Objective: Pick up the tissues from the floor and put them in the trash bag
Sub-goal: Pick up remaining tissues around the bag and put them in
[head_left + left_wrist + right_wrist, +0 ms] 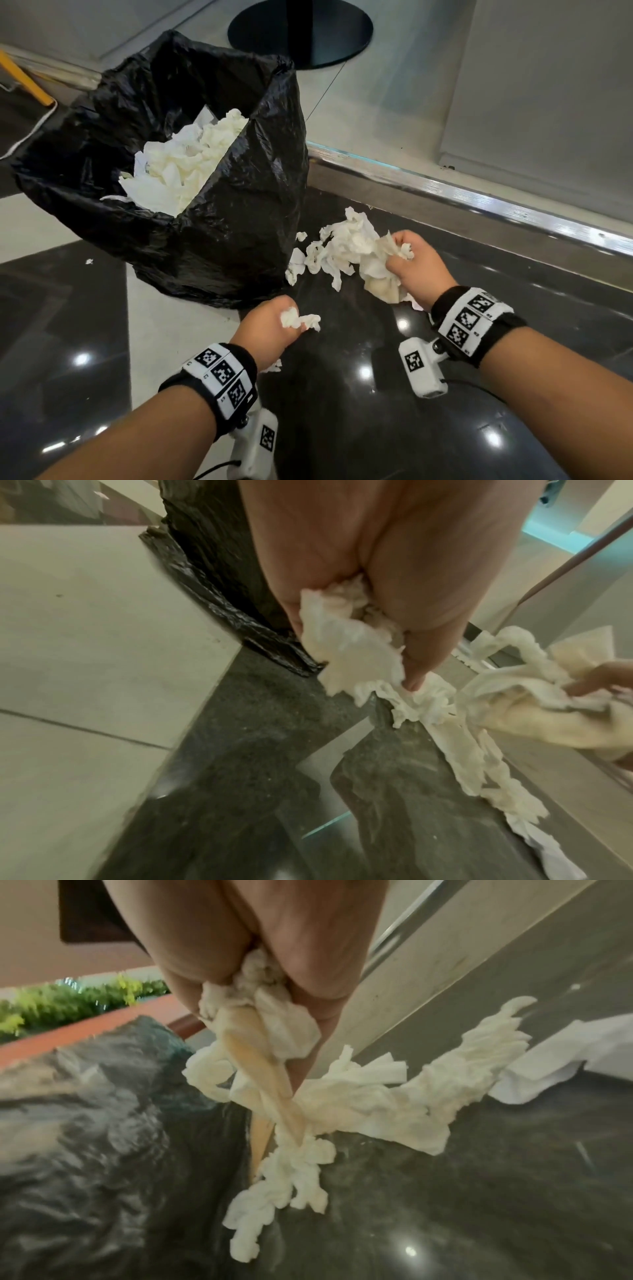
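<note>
A black trash bag [219, 212] stands open on the floor with a heap of white tissues [181, 164] inside. To its right, crumpled tissues [329, 253] lie on the dark floor. My right hand [407, 260] grips a bunch of these tissues [274, 1069], with strands hanging down from the fist. My left hand [274, 325] is low beside the bag's base and clutches a small wad of tissue [349, 642]. In the left wrist view, the right hand's tissue bunch [534, 704] trails off to the right.
A metal threshold strip [479, 202] runs diagonally behind the tissues. A round black table base [301, 31] sits beyond the bag. A yellow bar [24, 80] and a white cord [30, 133] lie at the far left. A tiny tissue scrap [89, 261] lies left of the bag.
</note>
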Tool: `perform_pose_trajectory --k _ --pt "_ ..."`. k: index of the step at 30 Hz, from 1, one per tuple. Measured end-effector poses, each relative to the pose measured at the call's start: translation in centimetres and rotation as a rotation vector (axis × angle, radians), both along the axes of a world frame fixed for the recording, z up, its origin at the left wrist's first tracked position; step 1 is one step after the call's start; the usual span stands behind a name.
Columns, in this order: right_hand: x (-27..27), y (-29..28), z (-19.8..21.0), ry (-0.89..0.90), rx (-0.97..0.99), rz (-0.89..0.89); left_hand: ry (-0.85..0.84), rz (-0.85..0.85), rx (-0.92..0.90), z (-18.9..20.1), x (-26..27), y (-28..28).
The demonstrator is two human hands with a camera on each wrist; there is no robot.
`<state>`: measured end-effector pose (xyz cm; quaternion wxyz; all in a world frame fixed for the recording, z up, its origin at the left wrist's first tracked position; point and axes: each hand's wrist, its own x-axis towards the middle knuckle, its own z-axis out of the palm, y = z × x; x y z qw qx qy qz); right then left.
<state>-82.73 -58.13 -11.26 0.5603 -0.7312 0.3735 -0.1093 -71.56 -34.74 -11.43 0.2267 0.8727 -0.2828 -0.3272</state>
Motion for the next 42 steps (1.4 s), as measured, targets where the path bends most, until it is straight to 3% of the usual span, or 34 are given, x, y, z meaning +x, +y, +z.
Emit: perform_pose_trajectory --k 7,13,17,19,23,28,31,34,36,39,42 --pt "-0.1 -0.6 2.8 -0.098 0.185 -0.067 -0.007 -0.030 0.012 0.8 1.5 -1.8" --pt "-0.8 -1.4 4.3 -0.059 0.154 -0.080 0.037 0.193 -0.053 0.6 3.7 -2.6" --pt "-1.2 -1.3 5.5 -0.103 0.304 -0.110 0.019 0.356 -0.034 -0.2 5.0 -2.1" --pt "-1.3 -1.2 5.9 -0.125 0.279 -0.070 0.012 0.385 -0.007 -0.4 5.5 -1.9" --pt "-1.4 -1.0 6.2 -0.089 0.091 -0.040 -0.005 0.337 -0.027 -0.7 5.6 -1.5" --pt "-2.2 -1.2 6.8 -0.036 0.002 0.017 -0.048 0.115 0.004 -0.8 4.0 -1.8" --pt "-2.8 -1.3 6.7 -0.010 -0.016 -0.056 -0.043 0.049 0.019 -0.8 2.9 -2.7" --pt "-3.0 -1.6 5.3 0.093 -0.027 -0.082 -0.057 -0.025 0.048 -0.6 2.1 -3.5" --pt "-3.0 -1.5 4.1 0.225 -0.175 -0.041 -0.058 -0.055 0.066 -0.3 1.7 -3.9" --pt "-2.6 -0.6 1.8 0.456 -0.430 0.156 -0.072 -0.100 0.113 -0.2 1.5 -4.0" --pt "-2.4 1.1 -1.9 0.691 -0.460 0.451 -0.098 -0.197 0.192 -0.1 1.4 -4.0"
